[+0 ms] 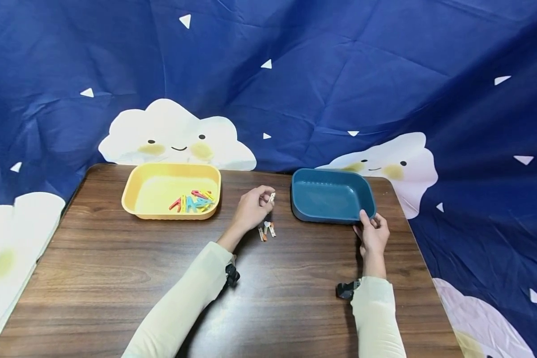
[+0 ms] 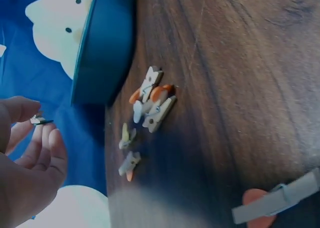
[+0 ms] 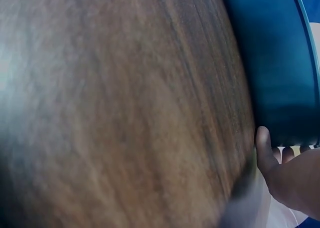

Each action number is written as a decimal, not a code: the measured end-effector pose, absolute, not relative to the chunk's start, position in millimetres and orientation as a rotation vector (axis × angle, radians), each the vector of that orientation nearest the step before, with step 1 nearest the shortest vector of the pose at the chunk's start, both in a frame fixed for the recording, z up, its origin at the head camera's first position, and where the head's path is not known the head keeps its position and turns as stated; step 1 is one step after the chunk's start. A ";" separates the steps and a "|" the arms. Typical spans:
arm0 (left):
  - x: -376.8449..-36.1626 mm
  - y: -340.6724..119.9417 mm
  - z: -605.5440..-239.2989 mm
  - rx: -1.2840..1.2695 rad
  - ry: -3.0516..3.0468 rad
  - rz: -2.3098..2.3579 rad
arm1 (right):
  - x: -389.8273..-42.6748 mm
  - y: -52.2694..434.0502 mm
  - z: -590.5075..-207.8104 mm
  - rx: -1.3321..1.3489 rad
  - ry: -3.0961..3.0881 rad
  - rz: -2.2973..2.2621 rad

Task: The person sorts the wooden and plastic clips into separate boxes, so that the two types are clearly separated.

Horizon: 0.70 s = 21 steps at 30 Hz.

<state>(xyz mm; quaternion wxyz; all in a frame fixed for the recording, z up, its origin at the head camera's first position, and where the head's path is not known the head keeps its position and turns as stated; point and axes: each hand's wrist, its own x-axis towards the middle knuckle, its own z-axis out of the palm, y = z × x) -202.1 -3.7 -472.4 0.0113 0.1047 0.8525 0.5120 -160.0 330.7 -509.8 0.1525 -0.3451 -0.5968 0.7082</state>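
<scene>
My left hand [image 1: 252,209] pinches a small wooden clothespin [image 1: 272,197] between thumb and fingertips, just left of the dark blue bin [image 1: 326,219]. The left wrist view shows the same clothespin [image 2: 37,119] at the fingertips, above the table. Below that hand lie several small wooden clothespins [image 1: 272,229] with orange, white and yellow decorations, some in a cluster. My right hand [image 1: 374,237] grips the front right corner of the blue bin, thumb against its outer side. In the right wrist view the other fingers are partly hidden behind the bin wall [image 3: 282,87].
A yellow bin [image 1: 138,215] at the back left holds red, yellow and blue clothespins [image 1: 194,203]. The brown wooden table [image 1: 116,268] ends at a dark blue cloth [image 1: 295,74] with clouds and triangles. The blue bin's inside shows a bare floor.
</scene>
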 end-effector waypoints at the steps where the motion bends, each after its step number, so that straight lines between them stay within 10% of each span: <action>1: -202.6 -2.5 -470.6 0.340 2.656 1.591 | -160.0 331.8 -510.4 -0.986 -1.716 2.032; 21: -209.2 19.7 -453.5 0.496 2.657 1.479 | -151.1 370.1 -511.5 -0.668 -1.791 2.313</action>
